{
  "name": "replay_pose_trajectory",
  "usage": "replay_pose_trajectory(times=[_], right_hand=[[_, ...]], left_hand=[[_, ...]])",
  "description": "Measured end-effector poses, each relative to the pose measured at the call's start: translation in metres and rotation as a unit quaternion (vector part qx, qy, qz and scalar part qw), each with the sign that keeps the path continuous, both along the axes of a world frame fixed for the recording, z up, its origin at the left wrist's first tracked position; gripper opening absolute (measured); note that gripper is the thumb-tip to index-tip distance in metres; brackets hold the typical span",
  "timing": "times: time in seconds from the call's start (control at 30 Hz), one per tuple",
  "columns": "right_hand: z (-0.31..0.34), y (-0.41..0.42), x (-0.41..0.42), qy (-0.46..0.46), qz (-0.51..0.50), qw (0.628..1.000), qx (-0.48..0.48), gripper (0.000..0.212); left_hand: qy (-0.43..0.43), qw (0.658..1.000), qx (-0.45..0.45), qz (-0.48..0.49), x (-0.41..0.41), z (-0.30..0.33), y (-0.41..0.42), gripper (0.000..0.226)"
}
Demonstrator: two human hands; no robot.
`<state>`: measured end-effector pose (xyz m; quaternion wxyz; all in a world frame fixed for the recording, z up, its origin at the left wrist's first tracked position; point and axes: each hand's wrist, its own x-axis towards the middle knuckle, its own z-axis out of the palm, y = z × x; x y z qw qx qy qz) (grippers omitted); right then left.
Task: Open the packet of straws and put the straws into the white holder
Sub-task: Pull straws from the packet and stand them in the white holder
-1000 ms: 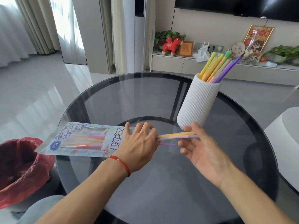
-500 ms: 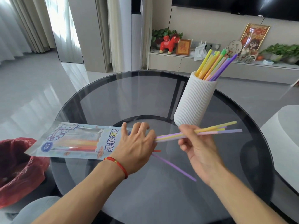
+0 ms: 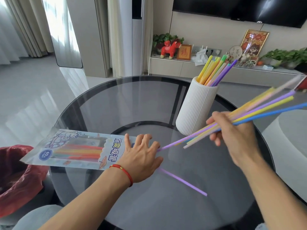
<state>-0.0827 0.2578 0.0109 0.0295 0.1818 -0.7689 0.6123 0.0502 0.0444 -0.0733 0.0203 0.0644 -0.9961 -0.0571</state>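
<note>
The straw packet [image 3: 69, 151] lies flat at the left of the round glass table [image 3: 116, 100], with red, orange and yellow straws still inside. My left hand [image 3: 141, 156] presses down on its open right end, fingers spread. My right hand [image 3: 232, 135] grips a fanned bunch of straws [image 3: 259, 110], purple, yellow, pink and blue, lifted clear of the packet and pointing up to the right. One loose purple straw [image 3: 182, 181] lies on the glass in front of my left hand. The ribbed white holder [image 3: 194, 110] stands just left of my right hand, with several straws [image 3: 214, 70] in it.
A red bin bag [image 3: 15, 178] sits below the table's left edge. A pale seat [image 3: 290, 146] stands at the right. A low cabinet [image 3: 216, 70] with plants, a red horse figure and frames runs along the back wall.
My right hand has closed on the straws, pulled them out of the packet and lifted them up and right. One purple straw dropped onto the glass. My left hand stayed on the packet.
</note>
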Motion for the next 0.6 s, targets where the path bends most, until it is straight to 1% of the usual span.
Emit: replay_pose_trajectory(times=[0.13,0.27,0.37,0.5,0.53,0.6], right_hand=[[0.031,0.0,-0.005,0.125,-0.014,0.985,0.122,0.034],[0.016,-0.017,-0.002,0.179,-0.018,0.96,0.215,0.044],[-0.002,-0.021,-0.002,0.179,0.0,0.962,0.206,0.044],[0.0,-0.024,-0.006,0.143,-0.009,0.983,0.115,0.04],[-0.002,-0.028,-0.003,0.143,-0.006,0.984,0.107,0.038],[-0.01,-0.039,0.005,0.161,0.019,0.978,0.133,0.036]], left_hand=[[0.002,1.0,-0.007,-0.003,0.0,-0.001,0.001,0.041],[0.003,1.0,-0.004,-0.001,0.001,-0.001,0.002,0.04],[0.008,1.0,-0.007,0.001,-0.001,-0.001,0.001,0.041],[0.01,1.0,0.005,-0.004,-0.002,-0.001,0.003,0.038],[0.014,1.0,0.005,-0.012,-0.002,-0.001,0.005,0.036],[0.018,0.999,0.002,-0.027,-0.002,-0.001,0.006,0.035]])
